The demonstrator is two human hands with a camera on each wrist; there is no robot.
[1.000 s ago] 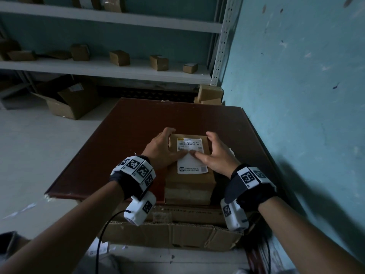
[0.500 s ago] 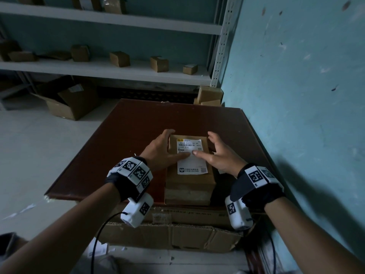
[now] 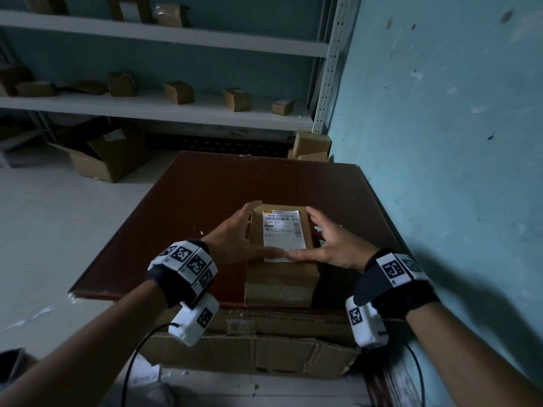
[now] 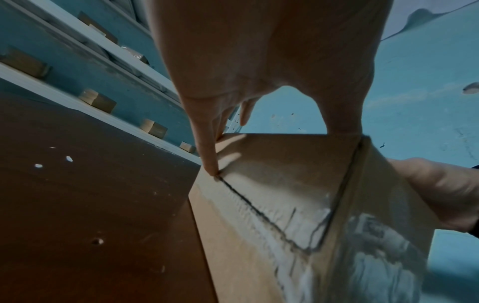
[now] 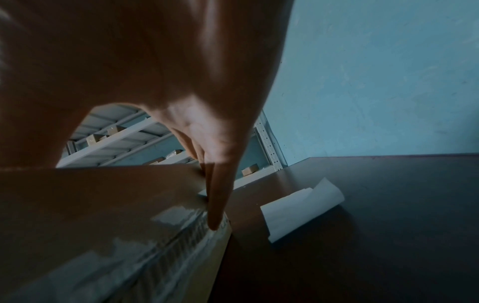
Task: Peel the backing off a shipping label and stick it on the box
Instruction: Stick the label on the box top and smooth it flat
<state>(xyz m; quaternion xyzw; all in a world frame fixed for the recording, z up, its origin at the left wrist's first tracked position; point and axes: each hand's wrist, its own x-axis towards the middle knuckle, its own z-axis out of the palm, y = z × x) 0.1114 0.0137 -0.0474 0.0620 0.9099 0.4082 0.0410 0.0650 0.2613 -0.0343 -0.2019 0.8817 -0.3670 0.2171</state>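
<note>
A dim stockroom with teal walls and grey shelving (image 3: 164,110) dotted with small cartons surrounds the dark red-brown table (image 3: 205,201) where I am working. Against the views from a second and half a second ago, my two thumbs have slid from the middle of the shipping label (image 3: 282,232) down to its near edge, where their tips now almost meet, uncovering the barcode and printed lines above them. I read that as the smoothing pass reaching its last strip: the label is already stuck, and little remains but to press that edge and let go. My left hand (image 3: 235,239) lies along the left side of the cardboard box (image 3: 282,277), fingers straight and together, thumb flat on the label; my right hand (image 3: 329,245) mirrors it on the right side, fingers spread and relaxed, gripping nothing. The box sits at the table's near edge, taped along its seams, and the white label lies flat and square on the far half of its top. The peeled backing (image 5: 300,209) rests curled on the table just right of the box.
</note>
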